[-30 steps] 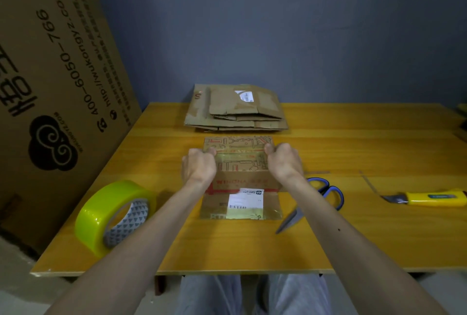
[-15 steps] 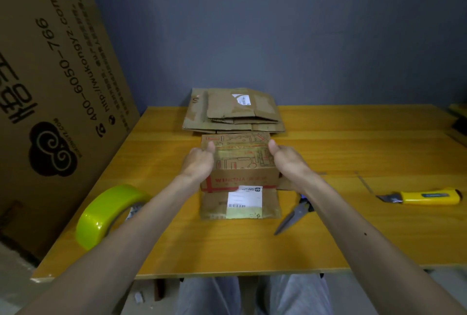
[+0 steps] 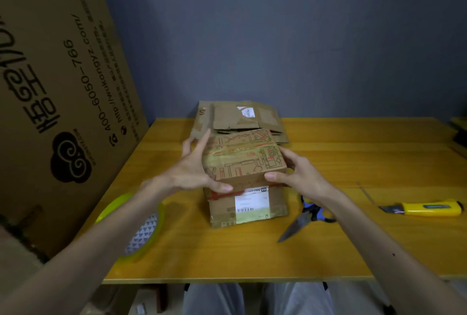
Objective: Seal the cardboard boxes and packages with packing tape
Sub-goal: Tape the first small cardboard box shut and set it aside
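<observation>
Printed box (image 3: 243,155) now lifted off the labelled box (image 3: 249,204) and tilted, at frame centre. Left hand (image 3: 188,171) shifted from fist on top to open grip on left side; right hand (image 3: 294,175) likewise to right side.

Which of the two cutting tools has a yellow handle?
The utility knife at far right; the scissors beside the box have blue handles.

head view: single, worn on person's head | faces forward and down over tabletop (image 3: 252,251) | close, at arm's reach | no second view to overlap
</observation>
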